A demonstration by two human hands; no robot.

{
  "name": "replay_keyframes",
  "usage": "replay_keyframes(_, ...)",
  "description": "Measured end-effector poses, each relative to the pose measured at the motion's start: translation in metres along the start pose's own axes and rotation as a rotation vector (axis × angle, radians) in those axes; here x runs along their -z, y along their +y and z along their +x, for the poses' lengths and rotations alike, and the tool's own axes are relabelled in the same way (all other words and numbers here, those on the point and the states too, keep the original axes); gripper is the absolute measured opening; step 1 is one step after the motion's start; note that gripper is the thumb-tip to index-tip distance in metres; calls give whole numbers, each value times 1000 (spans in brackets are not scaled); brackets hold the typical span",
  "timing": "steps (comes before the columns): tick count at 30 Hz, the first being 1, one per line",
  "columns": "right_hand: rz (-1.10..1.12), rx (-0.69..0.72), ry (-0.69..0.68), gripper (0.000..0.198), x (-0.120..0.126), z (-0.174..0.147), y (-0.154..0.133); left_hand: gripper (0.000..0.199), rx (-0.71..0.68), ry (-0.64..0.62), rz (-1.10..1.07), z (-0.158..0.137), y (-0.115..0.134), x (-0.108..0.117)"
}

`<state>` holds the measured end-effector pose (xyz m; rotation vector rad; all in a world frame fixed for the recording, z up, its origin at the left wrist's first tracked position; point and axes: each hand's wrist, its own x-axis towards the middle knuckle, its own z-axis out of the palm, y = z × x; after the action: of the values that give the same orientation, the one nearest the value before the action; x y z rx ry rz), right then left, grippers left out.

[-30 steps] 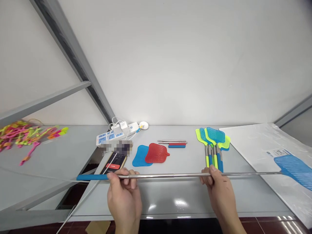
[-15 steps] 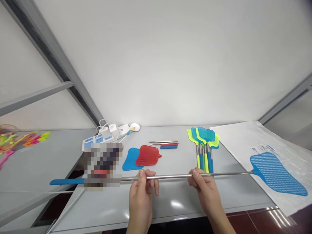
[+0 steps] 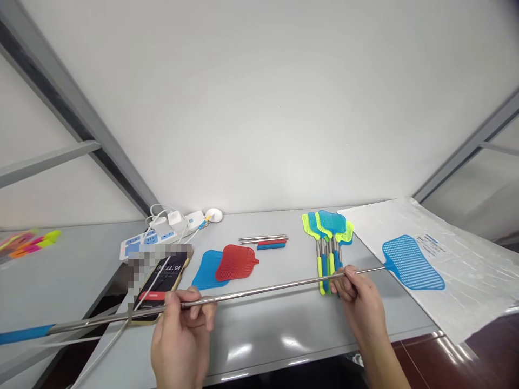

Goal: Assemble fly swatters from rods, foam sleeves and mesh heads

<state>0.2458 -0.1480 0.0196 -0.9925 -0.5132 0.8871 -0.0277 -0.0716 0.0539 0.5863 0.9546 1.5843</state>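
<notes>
A long telescopic fly swatter (image 3: 263, 290) stretches across the view above the table, with a blue mesh head at the right and a blue grip at the far left. My left hand (image 3: 180, 332) pinches its metal rod left of centre, thumb on top. Farther along, close to the head, my right hand (image 3: 363, 308) is closed on the thinner part of the rod. Beyond the rod lie a red swatter head (image 3: 237, 263) and a blue swatter head (image 3: 207, 270), overlapping. Behind my right hand rests a bunch of shortened swatters (image 3: 330, 237) in yellow-green and blue.
Metal rods (image 3: 263, 239) lie near the wall beside a red grip and a blue grip (image 3: 271, 246). A phone (image 3: 168, 275) and a power strip (image 3: 138, 246) with cables are at the left. White plastic packaging (image 3: 446, 237) covers the right end of the table (image 3: 279, 329).
My hands have moved farther apart along the rod, the left going left and the right going right. The swatter now tilts down to the left, and its grip has shifted toward the left edge.
</notes>
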Motion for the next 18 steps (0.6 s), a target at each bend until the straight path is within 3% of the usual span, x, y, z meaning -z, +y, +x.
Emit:
replay_keyframes(8, -4, 51, 65, 43, -15, -4, 0, 33, -77, 68, -19, 6, 6, 2)
replay_keyframes(13, -26, 39, 129, 42, -9, 0, -2, 34, -73, 69, -71, 4, 3, 3)
replay_keyframes(18, 41, 132, 197, 41, 0, 6, -13, 36, -69, 83, -103, 2, -2, 4)
